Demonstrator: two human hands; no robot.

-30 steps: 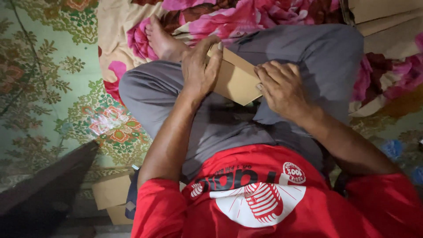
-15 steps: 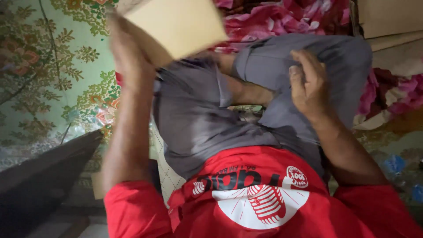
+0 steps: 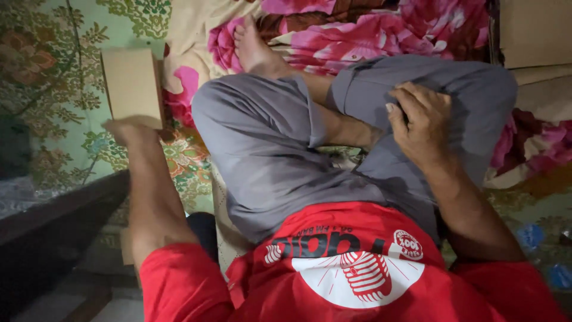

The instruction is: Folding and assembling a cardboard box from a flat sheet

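Observation:
I sit cross-legged in grey trousers and a red shirt. My left hand (image 3: 128, 132) reaches out to the left over the patterned floor mat and is blurred; its fingers touch the near end of a flat brown cardboard piece (image 3: 132, 84) that lies on the mat beside my knee. Whether the fingers still grip the cardboard cannot be told. My right hand (image 3: 420, 122) rests on my right knee (image 3: 471, 89), fingers curled loosely, holding nothing.
A green floral mat (image 3: 53, 89) covers the floor at left. A pink flowered cloth (image 3: 369, 30) lies beyond my legs. More brown cardboard (image 3: 533, 36) is stacked at top right. A dark low edge (image 3: 53, 220) runs at lower left.
My left hand carried the cardboard piece from my lap up and out to the left, then down onto the mat. My right hand let go and settled on my knee.

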